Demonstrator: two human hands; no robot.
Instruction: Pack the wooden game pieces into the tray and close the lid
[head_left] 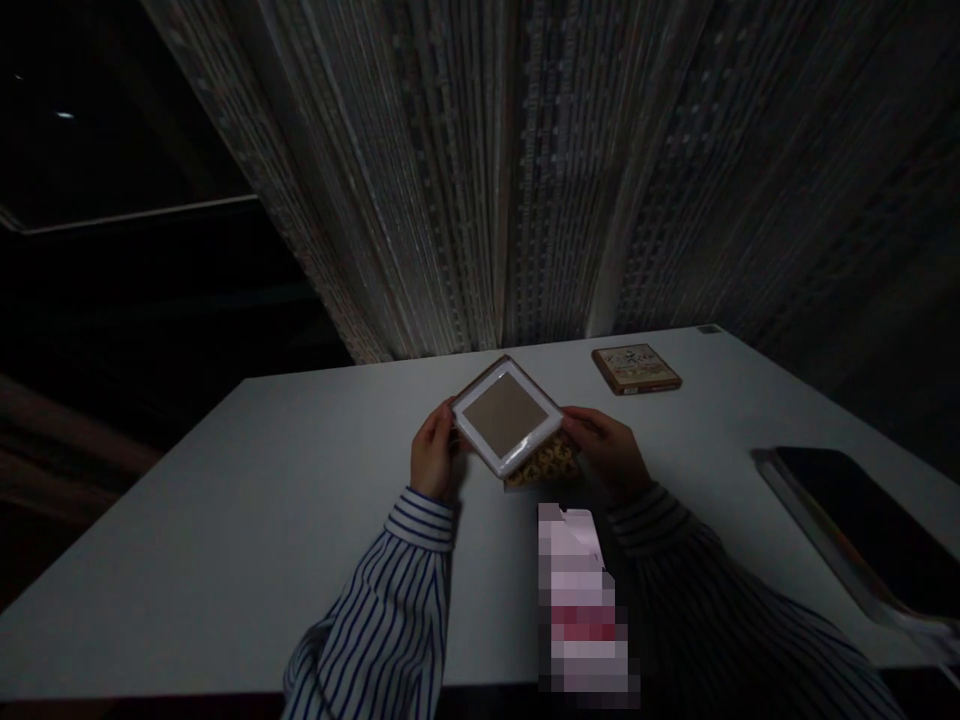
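Note:
Above the middle of the white table, both my hands hold a square box lid (505,414), tilted with one corner towards me. Its white border surrounds a grey-brown centre. The fingers of my left hand (433,452) pinch its left corner. My right hand (609,448) closes on the right corner. Partly under the lid is an open box of round yellowish pieces with dark marks (549,461), which look like Chinese chess pieces. The lid hides the rest of that box.
A flat brown box with a printed cover (636,368) lies at the back right of the white table (225,540). Near the front, a lit, partly blurred-out phone (589,540) is below my hands. A dark-screened tablet-like device (862,520) lies at right. String curtains (480,180) hang behind.

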